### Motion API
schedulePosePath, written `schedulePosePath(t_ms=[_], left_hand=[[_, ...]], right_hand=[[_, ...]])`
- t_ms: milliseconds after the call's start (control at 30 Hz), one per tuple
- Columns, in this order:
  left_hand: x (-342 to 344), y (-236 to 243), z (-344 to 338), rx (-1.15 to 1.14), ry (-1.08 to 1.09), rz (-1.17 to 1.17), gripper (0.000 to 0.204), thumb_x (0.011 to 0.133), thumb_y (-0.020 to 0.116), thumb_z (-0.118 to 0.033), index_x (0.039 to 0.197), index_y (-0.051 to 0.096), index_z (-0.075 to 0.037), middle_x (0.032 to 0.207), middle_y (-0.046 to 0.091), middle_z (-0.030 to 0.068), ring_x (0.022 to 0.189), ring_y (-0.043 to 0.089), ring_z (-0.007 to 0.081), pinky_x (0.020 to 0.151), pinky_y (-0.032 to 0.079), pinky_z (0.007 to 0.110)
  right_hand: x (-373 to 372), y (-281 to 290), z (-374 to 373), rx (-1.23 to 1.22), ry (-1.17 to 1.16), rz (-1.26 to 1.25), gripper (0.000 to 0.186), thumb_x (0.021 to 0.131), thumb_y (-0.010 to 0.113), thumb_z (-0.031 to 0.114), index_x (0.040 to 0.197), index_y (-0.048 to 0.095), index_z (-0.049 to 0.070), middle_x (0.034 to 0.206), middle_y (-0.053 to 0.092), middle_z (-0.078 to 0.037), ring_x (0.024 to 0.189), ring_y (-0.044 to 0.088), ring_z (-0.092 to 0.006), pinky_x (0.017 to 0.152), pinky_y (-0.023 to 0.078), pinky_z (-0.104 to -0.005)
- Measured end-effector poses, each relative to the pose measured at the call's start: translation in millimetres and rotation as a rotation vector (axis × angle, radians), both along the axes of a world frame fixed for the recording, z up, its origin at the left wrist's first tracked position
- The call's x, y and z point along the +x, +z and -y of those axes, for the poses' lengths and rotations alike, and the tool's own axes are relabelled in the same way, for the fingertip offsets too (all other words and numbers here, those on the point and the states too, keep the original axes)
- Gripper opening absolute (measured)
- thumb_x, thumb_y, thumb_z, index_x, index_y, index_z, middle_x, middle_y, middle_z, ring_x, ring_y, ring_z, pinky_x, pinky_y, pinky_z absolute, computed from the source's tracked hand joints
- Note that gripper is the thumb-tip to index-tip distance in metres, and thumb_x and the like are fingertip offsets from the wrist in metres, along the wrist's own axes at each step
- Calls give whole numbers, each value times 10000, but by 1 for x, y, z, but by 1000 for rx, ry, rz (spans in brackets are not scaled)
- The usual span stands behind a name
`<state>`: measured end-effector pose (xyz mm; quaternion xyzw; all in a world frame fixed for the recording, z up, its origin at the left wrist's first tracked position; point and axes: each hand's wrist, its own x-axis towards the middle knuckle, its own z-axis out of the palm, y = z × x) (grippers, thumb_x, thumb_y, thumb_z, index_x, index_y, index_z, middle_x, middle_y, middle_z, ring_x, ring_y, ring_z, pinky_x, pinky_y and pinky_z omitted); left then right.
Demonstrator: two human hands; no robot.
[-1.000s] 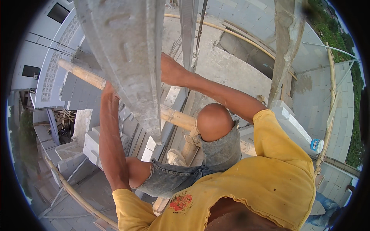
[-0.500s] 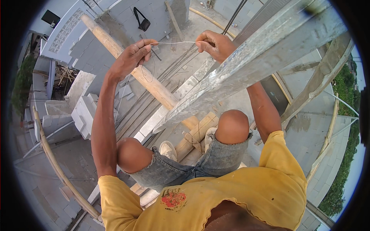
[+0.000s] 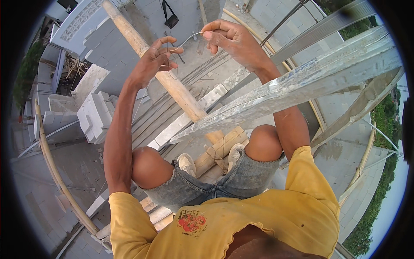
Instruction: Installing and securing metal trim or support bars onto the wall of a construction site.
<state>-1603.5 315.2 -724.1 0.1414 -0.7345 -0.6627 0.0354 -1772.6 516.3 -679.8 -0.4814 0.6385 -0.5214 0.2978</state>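
Near the wooden pole [image 3: 130, 34], your right hand [image 3: 235, 43] tightly pinched a thin wire [image 3: 186, 41], which curved across to your left hand [image 3: 151, 62]; there the grip was half curled, and its hold I could not tell.

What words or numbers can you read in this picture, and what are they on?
None that can be read for sure.
Yellow shirt: there is a red and black print on the chest; its dark marks may be letters, but they are too small and blurred to read.
Black bag: no writing that I can make out.
Thin wire at the hands: no writing shows on it.
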Motion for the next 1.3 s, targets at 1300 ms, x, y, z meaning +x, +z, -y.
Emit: schedulePosePath(t_ms=[1300], left_hand=[[-13, 21, -44, -426, 73, -53, 312, 990, 444, -307, 1124, 613, -81, 730, 468, 13, 681, 454, 126, 653, 398, 294]], right_hand=[[26, -23, -9, -18, -267, -202, 222, 939, 561, 272, 999, 577, 58, 777, 627, -47, 676, 614, -153, 576, 477, -314]])
